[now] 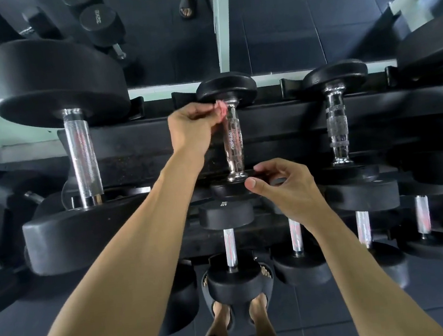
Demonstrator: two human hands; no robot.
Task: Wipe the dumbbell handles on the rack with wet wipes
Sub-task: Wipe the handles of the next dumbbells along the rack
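While two bare feet in dark sandals [241,313] are planted on the grey floor tiles [339,308] at the bottom of the view, both forearms are stretched forward over a black dumbbell rack [136,152]. On the lower tier, nearest the feet, a row of small dumbbells [230,246] is seen, their short silver handles running away from the viewer between round black ends. Just above these, the right hand [285,188] is held loosely unclenched, with thumb and fingers gently curved and nothing grasped; it hovers beside the near black end of the middle dumbbell on the upper tier, and whether that end is touched cannot be told. That dumbbell's shiny ribbed handle [233,142] lies lengthwise across the upper rails. At its far end, just beneath the far black weight, a small pinkish wet wipe [221,107] is pinched between the curled fingers of the left hand [194,127] and is pressed against the metal. A much larger dumbbell [82,155] rests to the left on the same tier, and a smaller one with a banded handle [338,128] to the right. Farther back, beyond the rack, more weights are stored at upper left, one marked 32kg [99,19], and a pale upright post [223,22] stands on the dark floor.
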